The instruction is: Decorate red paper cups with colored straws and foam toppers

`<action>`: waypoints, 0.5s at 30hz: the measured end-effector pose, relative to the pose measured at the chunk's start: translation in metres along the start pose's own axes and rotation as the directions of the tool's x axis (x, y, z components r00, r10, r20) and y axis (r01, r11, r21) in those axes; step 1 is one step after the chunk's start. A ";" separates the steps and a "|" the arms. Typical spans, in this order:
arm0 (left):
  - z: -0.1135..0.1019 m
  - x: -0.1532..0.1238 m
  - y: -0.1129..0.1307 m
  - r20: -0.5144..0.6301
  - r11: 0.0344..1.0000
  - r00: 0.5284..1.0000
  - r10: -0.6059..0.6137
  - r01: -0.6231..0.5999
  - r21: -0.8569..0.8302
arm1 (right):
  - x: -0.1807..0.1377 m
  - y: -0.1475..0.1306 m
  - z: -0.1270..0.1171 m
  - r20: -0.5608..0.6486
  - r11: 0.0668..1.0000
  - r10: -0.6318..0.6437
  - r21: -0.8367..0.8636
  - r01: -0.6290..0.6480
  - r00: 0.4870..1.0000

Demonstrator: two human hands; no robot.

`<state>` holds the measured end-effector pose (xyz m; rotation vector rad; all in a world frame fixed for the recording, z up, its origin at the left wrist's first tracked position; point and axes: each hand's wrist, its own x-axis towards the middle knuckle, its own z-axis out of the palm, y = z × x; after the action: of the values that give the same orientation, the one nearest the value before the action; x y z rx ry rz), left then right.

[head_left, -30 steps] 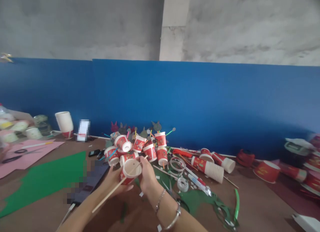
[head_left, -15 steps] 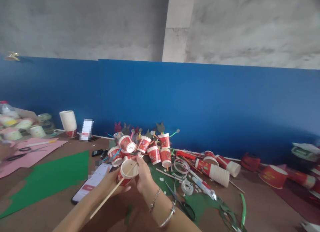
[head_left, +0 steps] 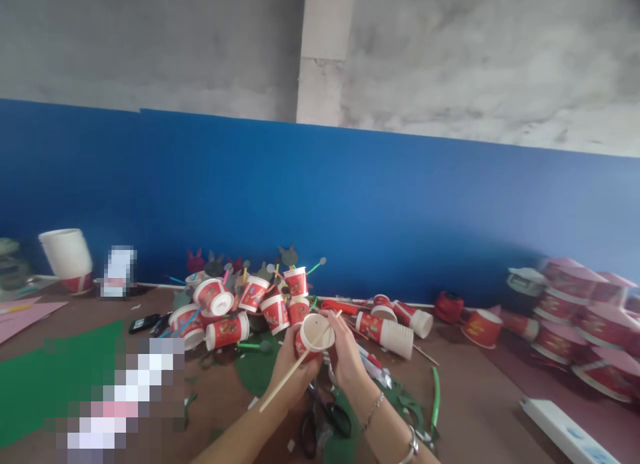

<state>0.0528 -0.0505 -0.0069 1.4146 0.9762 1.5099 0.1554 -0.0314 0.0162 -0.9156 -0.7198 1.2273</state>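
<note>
Both hands hold one small red paper cup (head_left: 309, 341) above the brown table, its white mouth facing me. A thin wooden stick (head_left: 285, 383) passes through the cup's wall and slants down to the left. My left hand (head_left: 290, 372) is wrapped round the cup's underside. My right hand (head_left: 345, 356) pinches the upper end of the stick at the cup's rim. Bracelets circle my right wrist.
A heap of red cups with coloured sticks and felt shapes (head_left: 250, 297) lies just behind. A stack of cups (head_left: 393, 331) lies on its side to the right. Black scissors (head_left: 325, 421) and green felt scraps (head_left: 260, 371) rest below my hands. More red bowls (head_left: 575, 317) crowd the far right.
The view has swung right, so the clutter and left-hand items shifted left in frame. The two hands keep hold of the cup and stick, now further right and slightly lower.
</note>
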 end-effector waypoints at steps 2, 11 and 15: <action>0.008 -0.001 -0.003 0.037 1.000 0.999 0.015 -0.015 -0.001 | 0.003 -0.001 -0.011 0.022 1.000 0.012 -0.025 -0.011 1.000; -0.008 0.001 -0.035 0.137 0.997 0.991 -0.014 0.003 0.081 | 0.003 0.000 -0.022 0.107 0.880 -0.155 -0.436 0.186 0.982; -0.014 0.005 -0.045 0.124 1.000 0.992 -0.007 0.004 0.031 | -0.016 -0.030 -0.021 0.612 0.349 -0.394 -0.591 0.728 0.686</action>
<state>0.0418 -0.0303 -0.0477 1.5078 0.9296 1.3903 0.1841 -0.0534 0.0336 -1.0015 -1.8648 0.3268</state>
